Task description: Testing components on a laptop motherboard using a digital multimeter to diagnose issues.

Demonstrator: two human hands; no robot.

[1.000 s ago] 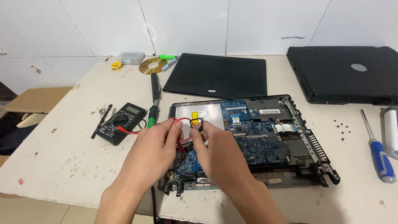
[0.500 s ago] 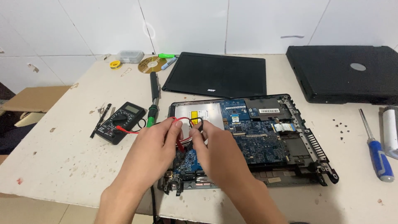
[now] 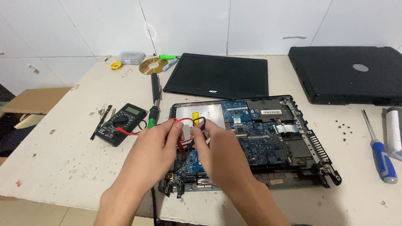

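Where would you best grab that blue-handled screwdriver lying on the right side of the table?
Probably by the thick blue handle, coming from above. The screwdriver lies flat on the table, thin metal shaft pointing away, handle end nearest the front edge. The handle is its widest part, with bare table on its left; a white cylinder lies close on its right.

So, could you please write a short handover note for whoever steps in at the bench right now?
Left hand: holds the red probe down on the blue circuit board.
Right hand: holds the black probe beside it; the tips are hidden.
Things: opened laptop base in front; multimeter to its left, leads plugged in; soldering iron between them; blue screwdriver and loose screws on the right.
Done: cover off, board exposed.
Left: the meter reading cannot be made out; base unassembled.
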